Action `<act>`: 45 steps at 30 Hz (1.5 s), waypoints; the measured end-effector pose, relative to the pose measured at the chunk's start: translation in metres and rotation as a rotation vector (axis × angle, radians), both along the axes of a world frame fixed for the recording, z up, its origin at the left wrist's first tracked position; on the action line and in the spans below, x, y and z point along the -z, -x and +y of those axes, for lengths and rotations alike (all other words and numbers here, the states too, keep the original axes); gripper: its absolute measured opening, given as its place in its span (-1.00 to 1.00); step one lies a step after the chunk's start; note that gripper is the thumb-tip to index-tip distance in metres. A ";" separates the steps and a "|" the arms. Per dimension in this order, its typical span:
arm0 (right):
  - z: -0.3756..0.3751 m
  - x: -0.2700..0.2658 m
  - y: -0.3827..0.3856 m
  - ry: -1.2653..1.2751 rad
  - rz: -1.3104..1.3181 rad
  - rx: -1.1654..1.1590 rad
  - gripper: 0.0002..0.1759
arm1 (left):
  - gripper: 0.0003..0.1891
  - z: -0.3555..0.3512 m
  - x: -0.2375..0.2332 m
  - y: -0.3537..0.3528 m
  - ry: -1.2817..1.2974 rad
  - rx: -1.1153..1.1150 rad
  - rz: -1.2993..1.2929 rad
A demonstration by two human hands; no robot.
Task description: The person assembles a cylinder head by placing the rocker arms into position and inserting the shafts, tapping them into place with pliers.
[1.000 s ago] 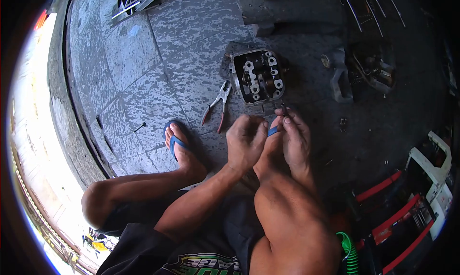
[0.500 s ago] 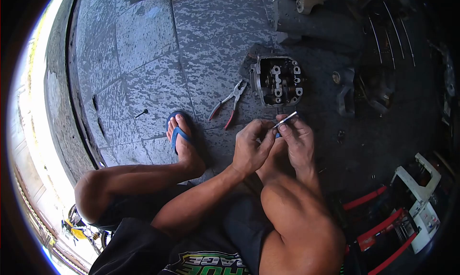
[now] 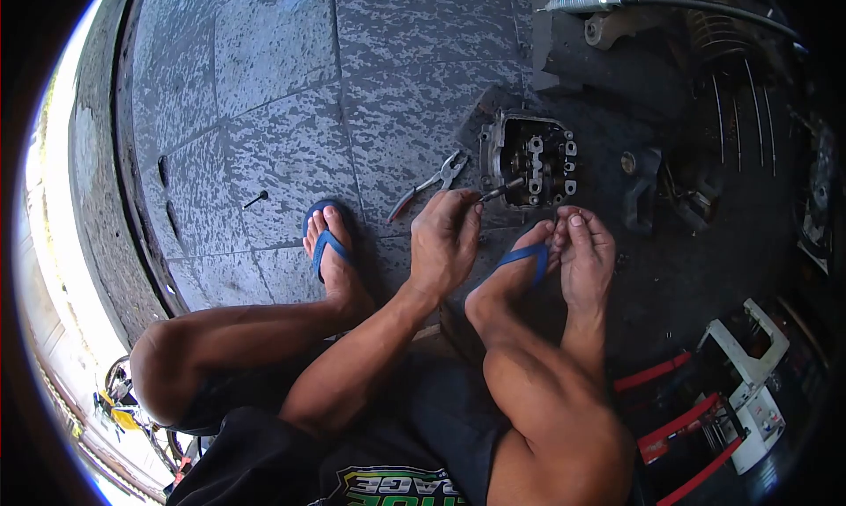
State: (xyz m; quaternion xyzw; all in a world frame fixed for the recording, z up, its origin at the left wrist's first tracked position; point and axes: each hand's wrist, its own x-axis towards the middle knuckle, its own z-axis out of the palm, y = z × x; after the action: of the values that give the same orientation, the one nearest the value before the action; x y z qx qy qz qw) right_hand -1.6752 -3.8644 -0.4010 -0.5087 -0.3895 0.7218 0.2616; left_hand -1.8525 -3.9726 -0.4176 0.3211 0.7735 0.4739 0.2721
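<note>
Between the fingertips of my left hand is a thin metal rod with a dark section, its far end over the near edge of a metal engine cylinder head. My right hand is closed in a pinch to the right of it, above my sandalled foot; what its fingertips hold, if anything, is too small to make out. Red-handled pliers lie on the floor left of the cylinder head, partly behind my left hand.
A bolt lies on the tiles at left. Metal engine parts and upright thin rods stand at right. A cable crosses the top right. A red and white frame is at lower right.
My hands have moved apart. The rod, earlier between both hands, is now at my left hand only and points toward the cylinder head. The view has shifted slightly.
</note>
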 end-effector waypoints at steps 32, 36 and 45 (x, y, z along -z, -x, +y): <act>0.036 0.019 -0.006 -0.070 -0.001 0.180 -0.77 | -0.75 0.032 -0.009 0.037 0.247 0.242 -0.328; 0.038 0.018 -0.005 -0.057 0.020 0.178 -0.78 | -0.69 0.032 -0.009 0.039 0.251 0.220 -0.461; 0.047 0.024 0.001 -0.082 -0.041 0.107 -0.75 | -0.72 0.034 -0.006 0.038 0.193 0.229 -0.357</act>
State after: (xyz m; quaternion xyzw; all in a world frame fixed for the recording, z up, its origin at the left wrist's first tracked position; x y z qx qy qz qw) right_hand -1.6766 -3.8178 -0.4246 -0.5322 -0.3962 0.6798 0.3125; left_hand -1.8905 -3.9388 -0.4114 0.2902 0.7136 0.4130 0.4858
